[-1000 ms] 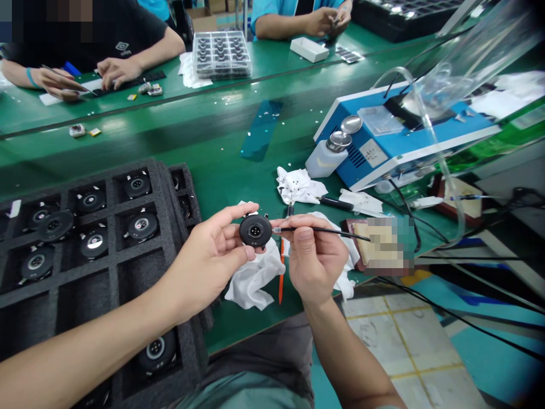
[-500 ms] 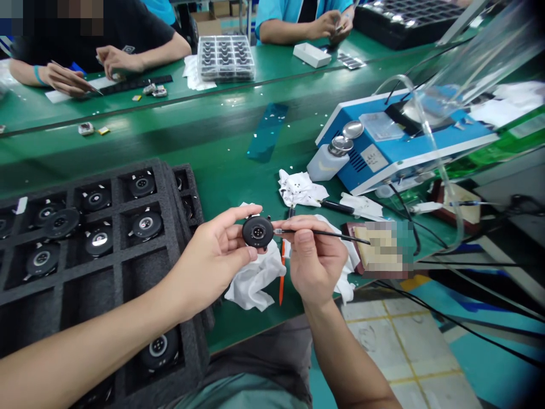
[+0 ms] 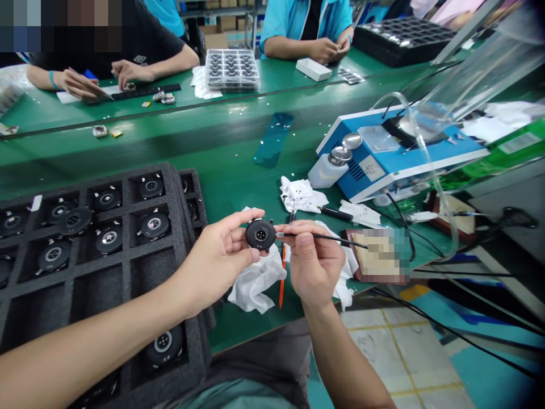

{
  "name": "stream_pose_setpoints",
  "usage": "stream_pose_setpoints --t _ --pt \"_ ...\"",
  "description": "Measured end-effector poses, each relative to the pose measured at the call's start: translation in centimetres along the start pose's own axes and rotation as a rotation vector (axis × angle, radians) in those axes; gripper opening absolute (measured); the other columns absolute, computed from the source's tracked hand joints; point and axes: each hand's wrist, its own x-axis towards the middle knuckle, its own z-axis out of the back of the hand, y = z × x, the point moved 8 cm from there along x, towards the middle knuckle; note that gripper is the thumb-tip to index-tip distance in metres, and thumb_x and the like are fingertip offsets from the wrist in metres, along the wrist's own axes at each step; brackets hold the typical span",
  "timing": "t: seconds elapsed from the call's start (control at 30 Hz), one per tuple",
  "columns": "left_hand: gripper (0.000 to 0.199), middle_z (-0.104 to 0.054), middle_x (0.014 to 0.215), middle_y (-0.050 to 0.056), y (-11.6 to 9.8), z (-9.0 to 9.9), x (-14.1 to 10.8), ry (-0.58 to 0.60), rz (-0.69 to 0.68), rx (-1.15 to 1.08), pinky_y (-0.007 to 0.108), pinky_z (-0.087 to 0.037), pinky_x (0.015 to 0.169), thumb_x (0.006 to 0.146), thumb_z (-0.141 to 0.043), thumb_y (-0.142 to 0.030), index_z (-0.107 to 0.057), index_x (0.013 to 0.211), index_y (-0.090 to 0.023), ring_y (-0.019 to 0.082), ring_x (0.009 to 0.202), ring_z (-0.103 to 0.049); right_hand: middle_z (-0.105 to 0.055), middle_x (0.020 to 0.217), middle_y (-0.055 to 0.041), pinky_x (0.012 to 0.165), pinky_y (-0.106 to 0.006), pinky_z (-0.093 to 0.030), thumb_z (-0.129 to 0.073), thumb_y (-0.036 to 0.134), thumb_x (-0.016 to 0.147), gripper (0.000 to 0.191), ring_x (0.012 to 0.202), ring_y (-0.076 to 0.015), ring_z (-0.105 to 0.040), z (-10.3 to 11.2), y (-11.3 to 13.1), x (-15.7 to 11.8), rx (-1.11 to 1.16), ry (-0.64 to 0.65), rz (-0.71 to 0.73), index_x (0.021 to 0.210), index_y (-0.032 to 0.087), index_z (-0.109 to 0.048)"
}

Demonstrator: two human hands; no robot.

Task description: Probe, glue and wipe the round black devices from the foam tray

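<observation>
My left hand (image 3: 221, 255) pinches a round black watch back (image 3: 260, 234) by its edge between thumb and fingers. Its ringed centre, dotted with small contacts, faces up towards me. In my right hand (image 3: 317, 258), closed like a pen grip, is a thin black rod (image 3: 319, 235) with a pale, shiny tip. That tip points left and lies right at the rim of the watch back; whether it touches cannot be told. Below both hands are crumpled white wipes (image 3: 258, 284) and an orange stick (image 3: 282, 278).
A black foam tray (image 3: 97, 289) with similar round parts fills the left. Right of centre stand a pump bottle (image 3: 330, 166), a blue machine (image 3: 395, 150) and a sponge in a dark red holder (image 3: 360, 264). Cables hang at the right edge. Two people work across the green bench (image 3: 221, 142).
The view has shifted a little, so the bench and tray sit slightly lower and further right. Both hands keep their grips, with the pale tip still at the rim.
</observation>
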Motion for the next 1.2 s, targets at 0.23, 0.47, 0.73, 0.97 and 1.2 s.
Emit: stream_pose_setpoints --t 0.23,0.47,0.73,0.97,1.2 --pt "0.067 -0.079 0.108 0.007 0.03 -0.09 0.07 -0.004 0.006 -0.008 0.031 -0.058 0.090 0.076 -0.068 0.004 -0.058 0.140 -0.014 0.016 0.091 -0.074 -0.072 0.090 -0.0026 0.077 -0.033 -0.067 -0.060 0.020 0.100 0.017 0.090 -0.0192 -0.077 0.09 0.03 -0.06 0.041 -0.037 -0.012 0.096 0.022 -0.076" --pt "0.067 -0.079 0.108 0.007 0.01 -0.13 0.10 -0.006 0.013 -0.007 0.030 -0.059 0.088 0.077 -0.068 0.005 -0.058 0.140 -0.013 0.016 0.090 -0.075 -0.072 0.090 -0.0025 0.077 -0.034 -0.067 -0.062 0.023 0.099 0.014 0.089 -0.0200 -0.077 0.20 0.02 -0.11 0.018 -0.038 -0.012 0.095 0.023 -0.075" --pt "0.067 -0.079 0.109 0.007 0.08 0.01 0.10 -0.002 0.011 -0.013 0.030 -0.059 0.088 0.077 -0.069 0.004 -0.058 0.140 -0.013 0.016 0.090 -0.075 -0.072 0.089 -0.0030 0.078 -0.037 -0.067 -0.062 0.026 0.098 0.013 0.090 -0.0211 -0.077 0.26 0.03 -0.07 -0.013 -0.040 -0.011 0.093 0.022 -0.074" --pt "0.066 -0.080 0.107 0.007 0.02 -0.15 0.21 -0.002 0.010 -0.014 0.030 -0.059 0.088 0.076 -0.068 0.004 -0.059 0.139 -0.014 0.016 0.089 -0.075 -0.072 0.090 -0.0027 0.078 -0.036 -0.066 -0.062 0.023 0.099 0.014 0.091 -0.0206 -0.077 0.25 0.03 -0.11 0.014 -0.032 0.003 0.095 0.023 -0.075" --pt "0.067 -0.079 0.110 0.007 0.16 -0.02 0.10 0.005 0.007 -0.020 0.032 -0.059 0.091 0.076 -0.069 0.003 -0.059 0.140 -0.014 0.017 0.091 -0.075 -0.073 0.090 -0.0026 0.078 -0.035 -0.065 -0.062 0.024 0.099 0.014 0.091 -0.0203 -0.076 0.25 0.08 -0.12 0.000 -0.029 0.002 0.095 0.023 -0.075"
